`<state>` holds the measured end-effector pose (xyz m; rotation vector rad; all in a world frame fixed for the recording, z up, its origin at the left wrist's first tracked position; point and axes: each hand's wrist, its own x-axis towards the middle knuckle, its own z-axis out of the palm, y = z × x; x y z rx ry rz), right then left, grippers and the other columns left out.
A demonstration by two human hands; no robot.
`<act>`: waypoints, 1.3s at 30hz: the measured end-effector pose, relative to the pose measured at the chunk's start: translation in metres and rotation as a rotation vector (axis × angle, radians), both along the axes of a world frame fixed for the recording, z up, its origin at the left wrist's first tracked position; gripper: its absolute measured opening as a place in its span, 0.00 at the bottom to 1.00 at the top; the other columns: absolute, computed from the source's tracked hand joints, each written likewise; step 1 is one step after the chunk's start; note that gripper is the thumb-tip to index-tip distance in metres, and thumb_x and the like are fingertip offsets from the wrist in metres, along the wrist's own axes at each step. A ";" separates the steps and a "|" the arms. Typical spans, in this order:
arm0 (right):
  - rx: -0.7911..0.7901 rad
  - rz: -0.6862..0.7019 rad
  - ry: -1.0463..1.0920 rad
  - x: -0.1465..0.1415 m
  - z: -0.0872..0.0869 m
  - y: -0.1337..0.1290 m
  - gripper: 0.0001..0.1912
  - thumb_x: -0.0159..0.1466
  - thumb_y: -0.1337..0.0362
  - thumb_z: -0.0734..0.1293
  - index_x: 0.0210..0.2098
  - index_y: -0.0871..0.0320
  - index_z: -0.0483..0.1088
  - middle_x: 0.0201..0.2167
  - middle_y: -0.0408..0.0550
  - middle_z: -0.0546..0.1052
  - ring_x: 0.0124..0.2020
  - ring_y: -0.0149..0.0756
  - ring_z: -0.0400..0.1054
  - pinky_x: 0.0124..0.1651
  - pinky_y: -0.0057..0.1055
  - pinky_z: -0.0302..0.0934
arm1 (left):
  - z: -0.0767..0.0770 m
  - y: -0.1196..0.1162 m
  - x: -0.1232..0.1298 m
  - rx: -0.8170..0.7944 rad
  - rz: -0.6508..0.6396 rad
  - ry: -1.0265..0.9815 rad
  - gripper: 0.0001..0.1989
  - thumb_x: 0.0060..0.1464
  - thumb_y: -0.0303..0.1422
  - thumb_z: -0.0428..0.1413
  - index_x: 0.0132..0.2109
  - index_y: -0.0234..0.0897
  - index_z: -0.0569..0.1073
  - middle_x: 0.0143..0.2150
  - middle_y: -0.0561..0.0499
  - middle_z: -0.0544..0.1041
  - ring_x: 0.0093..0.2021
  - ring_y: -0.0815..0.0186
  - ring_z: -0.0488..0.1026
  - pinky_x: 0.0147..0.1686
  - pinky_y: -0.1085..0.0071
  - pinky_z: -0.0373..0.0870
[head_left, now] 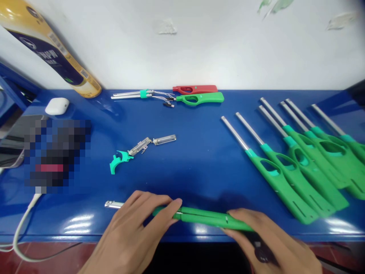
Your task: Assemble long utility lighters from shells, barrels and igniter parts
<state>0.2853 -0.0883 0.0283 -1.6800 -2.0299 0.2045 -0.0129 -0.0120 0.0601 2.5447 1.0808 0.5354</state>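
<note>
In the head view, at the bottom centre of the frame, the left hand (pixel 134 228) curls over the neck of a long green plastic lighter (pixel 203 217), its silver metal tube (pixel 114 204) pointing left. The right hand (pixel 273 232) grips the other end between thumb and fingers; a dark object (pixel 266 254) shows against its palm, too obscured to identify. A dark line runs along part of the green body, seemingly a seam. The step in hand looks like steadying or pressing the two body halves; this calls for even finger pressure along that seam.

On the blue tabletop (pixel 199 163), turquoise plastic pieces (pixel 124 156) and small clear parts (pixel 165 140) lie left of centre. Green lighters with silver tubes (pixel 288 190) fan across the right side of the frame.
</note>
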 end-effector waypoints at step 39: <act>0.090 0.159 -0.198 -0.011 0.026 0.034 0.19 0.77 0.52 0.63 0.61 0.48 0.76 0.52 0.46 0.82 0.23 0.26 0.76 0.20 0.29 0.65 | -0.034 0.015 0.005 -0.105 0.004 -0.254 0.20 0.66 0.12 0.53 0.58 0.34 0.74 0.56 0.45 0.71 0.56 0.62 0.68 0.54 0.64 0.69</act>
